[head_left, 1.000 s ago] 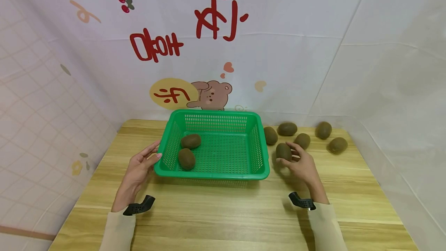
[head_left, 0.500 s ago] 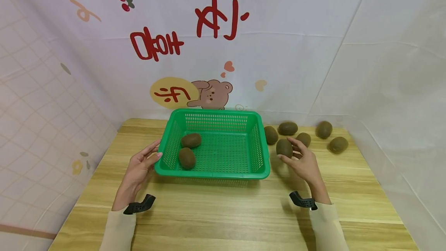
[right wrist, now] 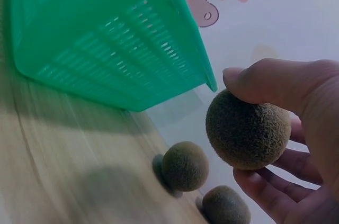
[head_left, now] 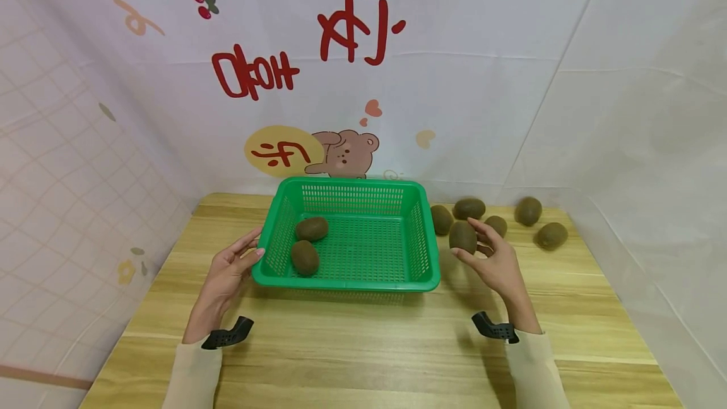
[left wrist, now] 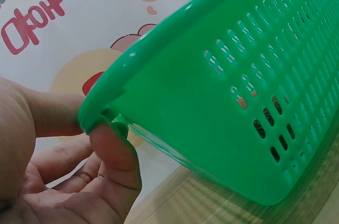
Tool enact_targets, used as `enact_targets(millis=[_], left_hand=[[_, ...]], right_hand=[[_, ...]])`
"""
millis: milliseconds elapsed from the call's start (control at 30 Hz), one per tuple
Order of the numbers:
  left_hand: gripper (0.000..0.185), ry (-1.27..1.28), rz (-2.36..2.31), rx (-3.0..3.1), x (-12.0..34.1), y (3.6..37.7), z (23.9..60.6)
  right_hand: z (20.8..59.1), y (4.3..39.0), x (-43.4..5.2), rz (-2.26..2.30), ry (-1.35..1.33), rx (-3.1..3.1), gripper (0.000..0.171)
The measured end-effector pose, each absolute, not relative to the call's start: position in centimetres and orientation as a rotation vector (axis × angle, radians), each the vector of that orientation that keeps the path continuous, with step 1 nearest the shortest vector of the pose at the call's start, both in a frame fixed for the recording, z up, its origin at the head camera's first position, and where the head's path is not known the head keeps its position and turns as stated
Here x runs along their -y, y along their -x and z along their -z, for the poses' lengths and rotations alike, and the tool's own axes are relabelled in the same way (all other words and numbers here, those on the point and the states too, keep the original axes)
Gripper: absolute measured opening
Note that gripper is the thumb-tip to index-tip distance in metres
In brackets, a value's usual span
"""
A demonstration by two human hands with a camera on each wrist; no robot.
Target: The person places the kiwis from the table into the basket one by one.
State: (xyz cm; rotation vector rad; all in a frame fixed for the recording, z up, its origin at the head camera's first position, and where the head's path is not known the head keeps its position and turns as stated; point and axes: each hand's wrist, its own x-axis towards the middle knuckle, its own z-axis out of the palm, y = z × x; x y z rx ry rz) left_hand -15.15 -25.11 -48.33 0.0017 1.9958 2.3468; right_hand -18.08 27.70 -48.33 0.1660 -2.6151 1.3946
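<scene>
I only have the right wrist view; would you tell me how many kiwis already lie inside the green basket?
Observer: Two brown fuzzy kiwis lie inside the green perforated plastic basket, near its left wall.
Operator: Thank you; what is the left hand doing?
Observer: The left hand pinches the basket's left rim.
Operator: How many remain outside?
Observer: Five loose kiwis lie on the wooden table right of the basket, besides the one kiwi in the right hand.
</scene>
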Motion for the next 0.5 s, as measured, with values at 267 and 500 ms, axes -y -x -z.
enact_targets(millis=[267, 500], left_hand=[[0.065, 0.036, -2.3, -2.02, 25.1, 15.2, 48.1], [0.064, 0.047, -2.305, -2.008, 25.0, 15.2, 48.2]], right_hand=[[47.4, 17.7, -26.8, -1.457, -0.206, 2.559, 0.073], [46.2, 17.1, -26.4, -1.454, -0.229, 2.541, 0.073]])
